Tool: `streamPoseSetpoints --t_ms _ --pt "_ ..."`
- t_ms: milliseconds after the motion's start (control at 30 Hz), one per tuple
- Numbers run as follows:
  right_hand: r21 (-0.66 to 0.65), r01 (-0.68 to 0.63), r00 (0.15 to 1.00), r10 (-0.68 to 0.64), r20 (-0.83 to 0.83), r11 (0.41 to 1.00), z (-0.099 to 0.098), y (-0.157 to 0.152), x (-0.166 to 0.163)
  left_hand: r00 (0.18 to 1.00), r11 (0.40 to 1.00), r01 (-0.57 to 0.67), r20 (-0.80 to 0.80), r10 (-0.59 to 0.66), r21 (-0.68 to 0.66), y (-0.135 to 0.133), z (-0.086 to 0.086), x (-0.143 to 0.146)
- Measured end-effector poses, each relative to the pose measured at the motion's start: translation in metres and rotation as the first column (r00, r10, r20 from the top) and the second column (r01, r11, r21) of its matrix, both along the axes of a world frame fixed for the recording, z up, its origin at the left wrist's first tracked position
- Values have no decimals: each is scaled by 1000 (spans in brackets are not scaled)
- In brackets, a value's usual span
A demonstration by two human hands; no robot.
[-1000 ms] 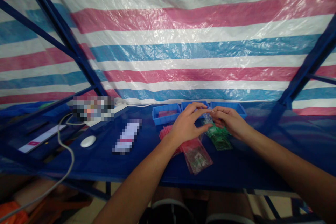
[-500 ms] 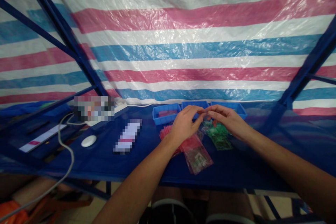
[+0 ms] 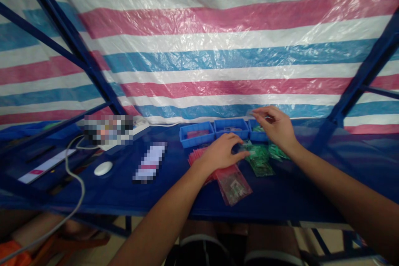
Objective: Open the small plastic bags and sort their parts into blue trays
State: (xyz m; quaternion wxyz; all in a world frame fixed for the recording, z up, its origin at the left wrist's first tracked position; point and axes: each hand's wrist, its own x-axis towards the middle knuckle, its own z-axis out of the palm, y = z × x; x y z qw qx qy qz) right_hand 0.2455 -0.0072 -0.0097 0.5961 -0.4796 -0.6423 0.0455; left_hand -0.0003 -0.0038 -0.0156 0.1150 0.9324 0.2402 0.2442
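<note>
My left hand (image 3: 222, 150) hovers over or rests on a fan of red plastic packets (image 3: 232, 183), thumb and fingers apart. I cannot tell whether its fingertips touch the packets beneath. Higher and to the right, my right hand (image 3: 276, 126) pinches a small clear piece of plastic (image 3: 250, 112), its kind too faint to make out. Green packets (image 3: 262, 164) lie between and below the two hands. Behind them stand a left blue bin (image 3: 197, 141) with pinkish packets, a middle blue bin (image 3: 231, 121) with clear or greyish ones, and a right blue bin (image 3: 257, 136) with green ones, partly hidden by my right hand.
On the blue table (image 3: 187, 199) to the left lie a blurred-out phone-like item (image 3: 150, 162), a white oval object (image 3: 103, 168) and a white cable (image 3: 81, 187). A blue metal frame (image 3: 99, 87) and a striped plastic sheet (image 3: 218, 58) stand behind. Another person's leg shows at lower left.
My hands have come apart. The right has risen up and right with the clear piece; the left has dropped slightly toward the packets and opened. More of the bins and green packets shows.
</note>
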Motion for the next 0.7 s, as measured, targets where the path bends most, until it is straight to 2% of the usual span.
streamPoseSetpoints --t_ms 67,133,233,400,600,700 --pt "19 -23 983 19 182 1000 -1 8 -2 997 999 25 -72 -23 28 0 -5 1" --pt "-40 -101 920 109 376 994 -4 13 -6 993 999 28 -118 -24 26 1 -8 1" --pt "-63 -114 836 130 533 991 -8 10 -9 993 1000 18 -116 -17 6 7 -10 -1" --pt "-44 -78 871 90 483 996 -5 -10 -2 997 998 -3 -77 -2 -59 15 -12 -1" --pt "-143 -124 913 169 371 982 -13 -20 1 999 993 -17 -39 13 -113 13 -6 -5" --pt "-159 -133 909 184 374 978 -15 -22 -1 1000 980 13 -21 -18 -198 14 -4 -9"
